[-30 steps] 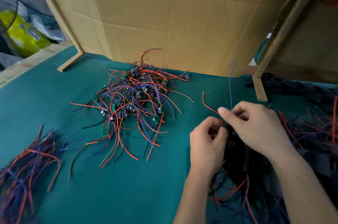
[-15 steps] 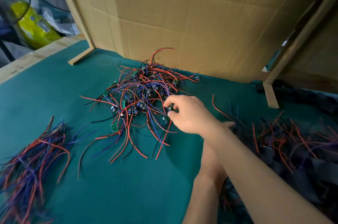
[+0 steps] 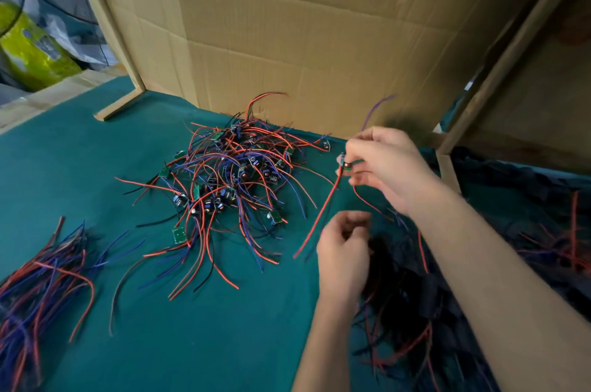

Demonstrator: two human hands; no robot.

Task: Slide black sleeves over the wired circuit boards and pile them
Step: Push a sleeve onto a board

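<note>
Above the green table, the right hand pinches a wired circuit board; the left hand is curled near the black sleeves, its grasp unclear.

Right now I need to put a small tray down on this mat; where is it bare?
Bare mat lies in front, between the wire bundle on the left, the board pile behind and the left hand. Another patch lies far left of the board pile. Around the right hand and the black sleeves it is crowded.
</note>
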